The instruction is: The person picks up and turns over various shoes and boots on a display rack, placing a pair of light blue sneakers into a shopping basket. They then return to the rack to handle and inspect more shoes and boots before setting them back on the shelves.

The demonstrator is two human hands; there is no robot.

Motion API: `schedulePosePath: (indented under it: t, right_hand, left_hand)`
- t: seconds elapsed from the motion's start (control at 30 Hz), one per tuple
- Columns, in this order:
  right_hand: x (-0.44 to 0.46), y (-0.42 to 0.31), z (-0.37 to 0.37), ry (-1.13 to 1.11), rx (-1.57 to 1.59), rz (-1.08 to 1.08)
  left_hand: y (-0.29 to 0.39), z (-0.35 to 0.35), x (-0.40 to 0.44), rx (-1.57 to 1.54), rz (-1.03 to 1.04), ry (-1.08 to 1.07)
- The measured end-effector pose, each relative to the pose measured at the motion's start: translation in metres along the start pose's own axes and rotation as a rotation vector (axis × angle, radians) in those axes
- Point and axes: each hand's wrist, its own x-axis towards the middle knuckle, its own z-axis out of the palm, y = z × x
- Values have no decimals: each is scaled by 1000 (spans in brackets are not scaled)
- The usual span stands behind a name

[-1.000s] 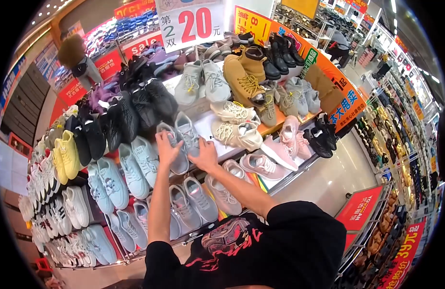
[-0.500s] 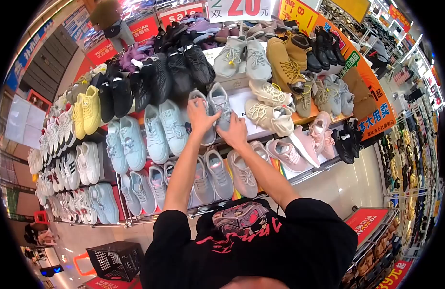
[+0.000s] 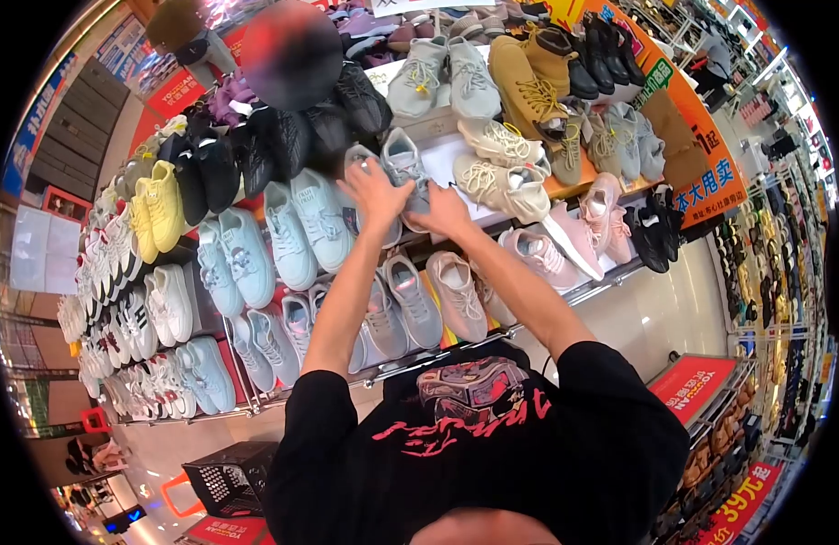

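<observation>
Clock directions are from the grey pair, 12 = top of view. Left to right:

- White shoes (image 3: 169, 304) at 8, several rows of them.
- Yellow pair (image 3: 156, 213) at 9, black pair (image 3: 208, 177) just right of it.
- Black basket (image 3: 228, 481) at 7, on the floor (image 3: 156, 454).
- Pale blue pair (image 3: 310, 222) at 8, near the left hand.
- Grey pair (image 3: 404, 159) — mid-rack, under both hands, its two shoes side by side.
- Left hand (image 3: 380, 195): over the left shoe, fingers spread part-way, thumb out toward the right shoe. Not lifting anything visible; can't tell if it grips or just rests.
- Grey sneakers (image 3: 410, 295) at 6, lower row, behind the front rail (image 3: 578, 295).
- Right hand (image 3: 442, 211): at the right-hand edge of the right shoe, fingers bent and partly hidden. Looks like contact — can't tell how far they're closed or if they have hold.
- Light grey pair (image 3: 474, 80) at 1, higher up.
- Cream pair (image 3: 501, 182) at 3, near the right hand, shoes tilted and overlapping.
- Tan boots (image 3: 519, 77) at 2.
- Pink shoes (image 3: 578, 241) between 3 and 4, black shoes (image 3: 654, 232) at 3, farther out.
- Red sign (image 3: 692, 386) at 4, well apart.
</observation>
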Motion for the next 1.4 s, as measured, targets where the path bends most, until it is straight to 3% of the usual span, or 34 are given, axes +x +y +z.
schedulePosePath:
  t: [0.07, 0.13, 0.27, 0.37, 0.47, 0.5, 0.53, 0.57, 0.6, 0.63, 0.8, 1.13, 1.4]
  right_hand:
    - [21, -1, -33, -136, -40, -56]
    - [43, 4, -54, 153, 59, -146]
    - [124, 6, -125, 584, -78, -381]
    - [162, 2, -154, 467, -296, -318]
    - [205, 13, -151, 412, -400, -312]
    - [217, 15, -145, 465, -496, -263]
    - [229, 15, -139, 492, -450, -200]
    - [257, 16, -120, 246, -382, 11]
    - [273, 20, -110, 123, -359, 44]
    - [276, 20, -110, 52, -369, 16]
    - [266, 49, -106, -28, -460, -99]
    - [248, 57, -104, -123, -524, -192]
    - [229, 15, -127, -169, -619, -208]
  left_hand:
    - [16, -3, 7, 41, 94, 54]
    - [29, 6, 33, -147, 377, 113]
    - [88, 12, 89, -200, 477, 110]
    - [105, 25, 125, -92, 458, 39]
    - [106, 43, 158, 134, 338, -209]
    - [114, 32, 171, 142, 296, -427]
    - [72, 73, 196, -7, 385, -397]
    - [86, 51, 199, -248, 329, -730]
    - [84, 50, 203, -472, 256, -956]
    - [84, 45, 194, -396, 236, -956]
    - [141, 20, 134, 8, 212, -563]
    - [313, -41, 59, -14, 321, -185]
    - [339, -37, 78, 69, 313, -62]
